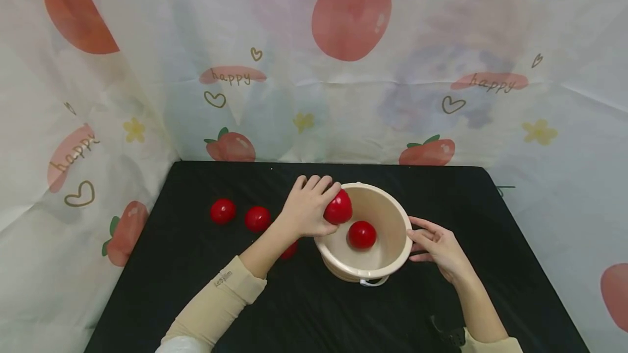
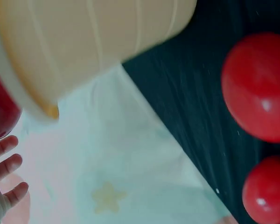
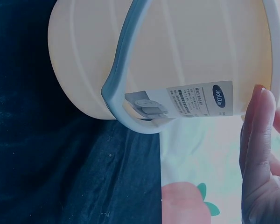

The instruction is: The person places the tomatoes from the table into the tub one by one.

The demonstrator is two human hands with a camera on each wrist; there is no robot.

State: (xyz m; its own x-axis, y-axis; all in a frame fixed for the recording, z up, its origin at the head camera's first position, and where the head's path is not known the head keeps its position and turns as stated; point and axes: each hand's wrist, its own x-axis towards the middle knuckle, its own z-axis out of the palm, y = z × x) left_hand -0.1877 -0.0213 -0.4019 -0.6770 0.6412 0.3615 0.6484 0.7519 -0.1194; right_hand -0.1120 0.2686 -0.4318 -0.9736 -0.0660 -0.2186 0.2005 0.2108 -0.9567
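My left hand holds a shiny red ball over the left rim of a cream bucket, with fingers and thumb around the ball. In the left wrist view, the ball shows beside the rim, near spread fingertips. Another red ball lies on the bucket's bottom. At the bucket's right side, the fairly straight fingers of my right hand touch the rim. The right wrist view shows its fingertips against the outside, just below the lip.
Two red balls, one at the left and one nearer the bucket, lie on the black-covered table. A third ball is partly hidden by my left forearm. The bucket's pale handle hangs down. A printed curtain stands behind the table.
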